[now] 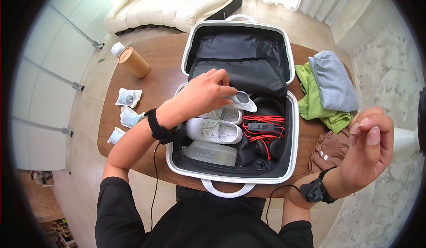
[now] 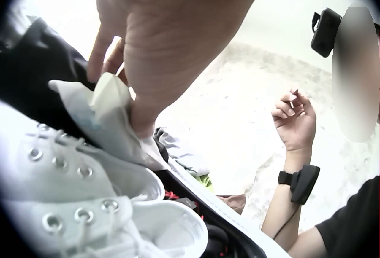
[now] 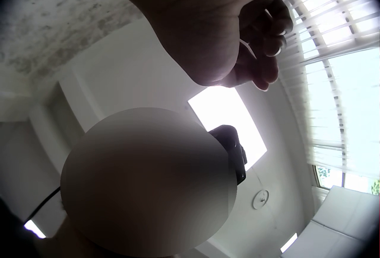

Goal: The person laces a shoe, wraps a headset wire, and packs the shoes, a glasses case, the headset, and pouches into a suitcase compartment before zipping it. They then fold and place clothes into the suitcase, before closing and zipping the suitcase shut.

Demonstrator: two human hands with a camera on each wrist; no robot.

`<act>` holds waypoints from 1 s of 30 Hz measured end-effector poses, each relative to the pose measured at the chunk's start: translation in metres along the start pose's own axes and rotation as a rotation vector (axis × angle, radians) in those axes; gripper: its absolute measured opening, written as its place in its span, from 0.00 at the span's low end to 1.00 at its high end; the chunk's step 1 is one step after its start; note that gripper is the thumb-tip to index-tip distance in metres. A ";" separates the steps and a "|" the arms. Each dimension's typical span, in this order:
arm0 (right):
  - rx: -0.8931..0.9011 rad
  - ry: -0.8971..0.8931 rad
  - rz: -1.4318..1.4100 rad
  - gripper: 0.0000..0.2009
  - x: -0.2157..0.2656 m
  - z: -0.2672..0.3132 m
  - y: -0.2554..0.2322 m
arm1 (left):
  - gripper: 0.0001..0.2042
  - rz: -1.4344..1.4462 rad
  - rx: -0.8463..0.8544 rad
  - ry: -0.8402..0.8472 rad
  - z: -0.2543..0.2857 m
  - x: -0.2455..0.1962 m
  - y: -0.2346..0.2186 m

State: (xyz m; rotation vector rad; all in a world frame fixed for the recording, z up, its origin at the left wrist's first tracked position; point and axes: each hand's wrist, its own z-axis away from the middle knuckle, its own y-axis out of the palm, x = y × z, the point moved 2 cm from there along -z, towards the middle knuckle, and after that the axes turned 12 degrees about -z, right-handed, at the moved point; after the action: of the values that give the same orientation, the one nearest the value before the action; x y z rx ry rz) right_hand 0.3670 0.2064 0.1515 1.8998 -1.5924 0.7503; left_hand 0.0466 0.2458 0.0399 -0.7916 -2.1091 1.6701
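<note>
My left hand point(image 1: 205, 92) reaches over the open suitcase point(image 1: 293, 146) and pinches a small white soft packet point(image 1: 246, 103). In the left wrist view the packet point(image 2: 98, 118) hangs between thumb and fingers, right by the heels of the white lace-up shoes point(image 2: 65, 169). Inside the case, the pair of shoes point(image 1: 208, 130) lies above a translucent bottle-like container point(image 1: 211, 153). Beside them is a bundled red cord point(image 1: 266, 138) with a grey inline box point(image 1: 261, 126). Raised off to the right, my right hand point(image 1: 370, 143) has loosely curled fingers and holds nothing.
Several similar white packets point(image 1: 128, 97) lie on the table's left side, near a tan cylinder point(image 1: 134, 63) and a white-capped item point(image 1: 117, 49). To the right are folded grey point(image 1: 333, 81), green point(image 1: 306, 86) and brown clothes point(image 1: 328, 150). The suitcase lid point(image 1: 239, 43) stands open at the back.
</note>
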 end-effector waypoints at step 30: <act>0.036 0.028 0.044 0.10 0.000 -0.001 0.004 | 0.04 0.130 0.079 -0.181 0.006 0.018 0.019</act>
State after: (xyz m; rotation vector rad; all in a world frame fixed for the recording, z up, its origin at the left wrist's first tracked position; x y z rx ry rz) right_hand 0.3628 0.2063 0.1529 1.8768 -1.6179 0.8256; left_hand 0.0325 0.2552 0.0190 -0.7954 -2.1340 1.9472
